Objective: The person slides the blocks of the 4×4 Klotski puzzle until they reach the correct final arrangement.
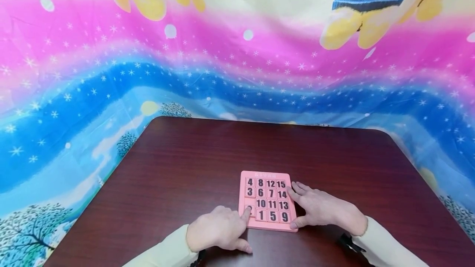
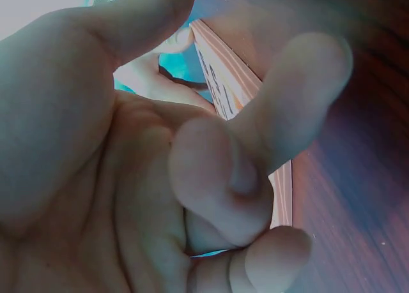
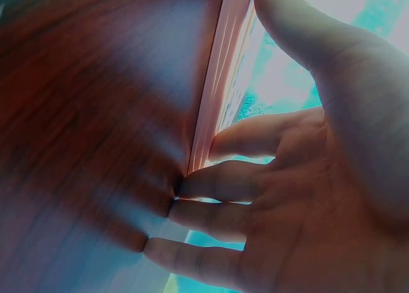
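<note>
A pink sliding number puzzle with black numerals on its square tiles lies flat on the table. My left hand is at its near left corner, index fingertip pressing a tile in the left column; the finger partly hides that numeral. Just above this tile, below the 3, is a gap. In the left wrist view the other fingers are bent loosely and hold nothing. Beside the puzzle's right edge, my right hand rests its thumb at the near corner and its straight fingers along the side, some touching the table.
The dark reddish-brown wooden table has rounded far corners. Behind and around it hangs a colourful printed cloth in pink and blue. Both forearms wear cream sleeves, with a black strap near the right wrist.
</note>
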Demonstrator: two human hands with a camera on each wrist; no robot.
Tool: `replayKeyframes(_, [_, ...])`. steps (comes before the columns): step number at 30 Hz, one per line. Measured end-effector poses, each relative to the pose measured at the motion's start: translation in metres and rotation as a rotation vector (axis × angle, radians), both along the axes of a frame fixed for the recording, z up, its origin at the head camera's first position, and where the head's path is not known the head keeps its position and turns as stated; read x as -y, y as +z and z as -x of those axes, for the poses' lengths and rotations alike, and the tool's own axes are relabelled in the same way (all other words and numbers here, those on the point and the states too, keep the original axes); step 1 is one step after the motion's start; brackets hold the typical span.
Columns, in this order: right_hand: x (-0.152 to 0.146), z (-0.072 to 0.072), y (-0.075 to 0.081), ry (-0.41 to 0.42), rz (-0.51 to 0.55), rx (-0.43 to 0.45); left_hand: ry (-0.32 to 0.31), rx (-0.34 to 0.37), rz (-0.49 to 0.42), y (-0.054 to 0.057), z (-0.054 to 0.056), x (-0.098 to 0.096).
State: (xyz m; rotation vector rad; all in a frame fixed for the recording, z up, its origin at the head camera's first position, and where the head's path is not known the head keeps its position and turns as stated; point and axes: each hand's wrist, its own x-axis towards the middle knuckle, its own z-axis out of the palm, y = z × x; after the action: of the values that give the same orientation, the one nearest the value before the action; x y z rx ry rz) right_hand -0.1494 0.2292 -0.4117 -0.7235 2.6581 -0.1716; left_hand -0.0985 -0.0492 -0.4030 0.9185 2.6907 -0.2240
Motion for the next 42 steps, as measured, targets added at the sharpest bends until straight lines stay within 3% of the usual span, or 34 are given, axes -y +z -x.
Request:
replayKeyframes(13, [0.0, 0.0, 0.0, 0.006, 0.01, -0.013, 0.058, 0.013, -0.017, 0.001, 0.017, -0.005])
replayKeyframes(23, [0.0, -0.001, -0.001, -0.002, 0.001, -0.006, 0.034, 0.001, 0.015, 0.002, 0.005, -0.009])
replayKeyframes(36, [0.0, 0.0, -0.002, -0.004, 0.004, -0.007, 0.035, -0.025, 0.003, 0.001, 0.011, -0.009])
replayKeyframes(42, [0.0, 0.0, 0.0, -0.011, 0.002, -0.002, -0.017, -0.041, 0.03, 0.0, 0.0, -0.021])
